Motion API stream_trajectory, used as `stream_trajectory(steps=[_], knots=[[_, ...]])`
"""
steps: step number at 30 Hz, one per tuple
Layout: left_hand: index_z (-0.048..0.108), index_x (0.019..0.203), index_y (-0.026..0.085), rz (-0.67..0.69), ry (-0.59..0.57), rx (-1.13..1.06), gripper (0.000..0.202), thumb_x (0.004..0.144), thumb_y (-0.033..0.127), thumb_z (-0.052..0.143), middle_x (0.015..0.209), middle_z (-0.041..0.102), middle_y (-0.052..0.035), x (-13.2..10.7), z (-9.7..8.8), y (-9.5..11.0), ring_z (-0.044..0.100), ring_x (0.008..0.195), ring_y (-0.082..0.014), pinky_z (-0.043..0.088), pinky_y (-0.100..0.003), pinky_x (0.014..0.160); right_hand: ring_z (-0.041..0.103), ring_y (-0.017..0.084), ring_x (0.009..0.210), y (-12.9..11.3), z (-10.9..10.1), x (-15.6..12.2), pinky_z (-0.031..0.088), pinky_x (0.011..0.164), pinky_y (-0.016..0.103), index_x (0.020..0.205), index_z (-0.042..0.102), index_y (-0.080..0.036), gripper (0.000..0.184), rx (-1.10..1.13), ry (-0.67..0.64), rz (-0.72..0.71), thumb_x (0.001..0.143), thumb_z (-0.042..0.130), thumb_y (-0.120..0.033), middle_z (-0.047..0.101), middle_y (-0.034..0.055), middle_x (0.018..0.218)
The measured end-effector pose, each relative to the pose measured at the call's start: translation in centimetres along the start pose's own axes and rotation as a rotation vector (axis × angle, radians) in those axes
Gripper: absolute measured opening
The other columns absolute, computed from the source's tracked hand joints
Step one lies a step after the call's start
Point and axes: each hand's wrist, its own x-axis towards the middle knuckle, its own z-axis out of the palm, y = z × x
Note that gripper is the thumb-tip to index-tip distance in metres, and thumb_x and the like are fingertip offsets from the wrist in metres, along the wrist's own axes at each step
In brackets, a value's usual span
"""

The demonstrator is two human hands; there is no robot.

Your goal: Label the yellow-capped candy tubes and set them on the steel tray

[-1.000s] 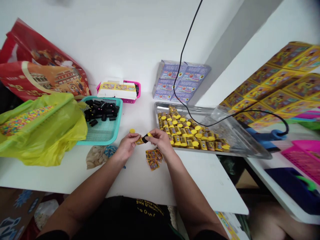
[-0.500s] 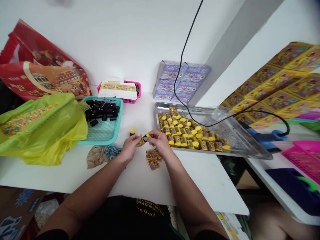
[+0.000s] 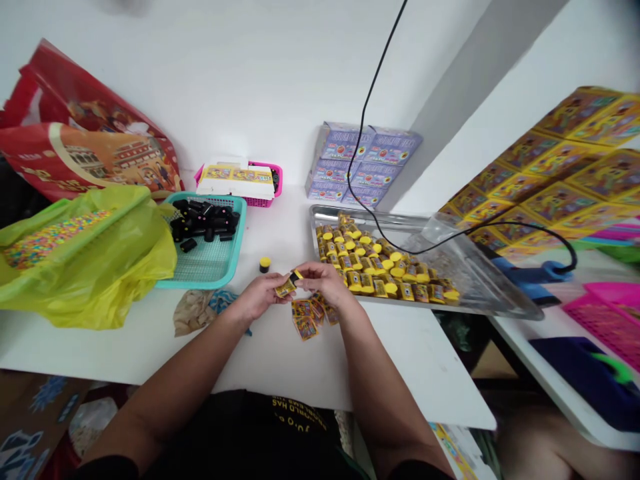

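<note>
My left hand (image 3: 261, 296) is closed, pinching a yellow printed label sleeve (image 3: 286, 289) between thumb and fingers. From the other side my right hand (image 3: 323, 283) grips a small black bottle with a yellow cap (image 3: 296, 276), which meets the upper end of the sleeve; how far it sits inside I cannot tell. Below the hands lie several flat printed sleeves (image 3: 305, 321) on the white table (image 3: 280, 367). Another black bottle with a yellow cap (image 3: 265, 265) stands upright just beyond my left hand.
A metal tray (image 3: 480, 293) at right holds many sleeved bottles (image 3: 365, 263). The teal basket (image 3: 207, 267) holds black bottles (image 3: 205, 220). Coloured beads (image 3: 55, 240) fill a tray lined with yellow plastic. A black cable (image 3: 364, 110) hangs across the tray. Crumpled cloth (image 3: 193, 312) lies at left.
Both hands have shifted slightly right, and the sleeve and bottle are tilted to show more of their faces. More of the loose sleeves show under my right hand.
</note>
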Motion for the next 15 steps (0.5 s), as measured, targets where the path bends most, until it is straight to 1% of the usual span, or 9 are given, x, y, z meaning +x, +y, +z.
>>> stream_trajectory(steps=[3,7,9,12,15], knots=[[0.067,0.080,0.012,-0.035,-0.031,-0.050,0.032,0.064,0.037,0.079,0.074,0.069,-0.0084,0.0,-0.1,0.0,0.066,0.069,-0.0184,0.049,-0.031,0.070,0.047,0.008,0.048,0.2,-0.1,0.0,0.036,0.048,0.022,0.080,0.072,-0.017,0.033,-0.014,-0.029,0.003,0.053,0.084,-0.033,0.060,-0.0045,0.056],[0.066,0.076,0.012,-0.044,0.002,-0.116,0.023,0.065,0.029,0.078,0.072,0.067,-0.0061,0.1,-0.1,0.0,0.065,0.069,-0.0178,0.050,-0.033,0.072,0.051,0.009,0.053,0.4,0.0,0.2,0.039,0.053,0.023,0.078,0.072,-0.017,0.035,-0.014,-0.032,-0.004,0.049,0.086,-0.031,0.061,-0.0041,0.058],[0.067,0.077,0.012,-0.029,-0.006,-0.092,0.025,0.066,0.032,0.077,0.073,0.068,-0.0075,0.2,-0.2,0.0,0.065,0.069,-0.0182,0.050,-0.033,0.071,0.052,0.009,0.055,0.5,0.1,0.3,0.039,0.055,0.023,0.075,0.072,-0.017,0.035,-0.021,-0.003,-0.016,0.047,0.087,-0.030,0.061,-0.0041,0.059],[0.067,0.081,0.011,0.008,-0.022,-0.014,0.032,0.067,0.037,0.078,0.075,0.069,-0.0101,0.2,-0.3,0.1,0.066,0.070,-0.0195,0.050,-0.032,0.070,0.051,0.010,0.055,0.8,0.4,0.4,0.039,0.055,0.024,0.074,0.071,-0.018,0.035,-0.025,0.060,-0.036,0.047,0.087,-0.033,0.061,-0.0040,0.059],[0.065,0.079,0.013,0.057,0.027,-0.028,0.032,0.063,0.035,0.081,0.074,0.068,-0.0075,0.1,-0.2,0.2,0.065,0.068,-0.0179,0.050,-0.031,0.069,0.049,0.010,0.053,1.2,0.8,0.5,0.038,0.052,0.024,0.076,0.071,-0.018,0.038,-0.050,0.065,-0.049,0.047,0.087,-0.037,0.060,-0.0039,0.059]])
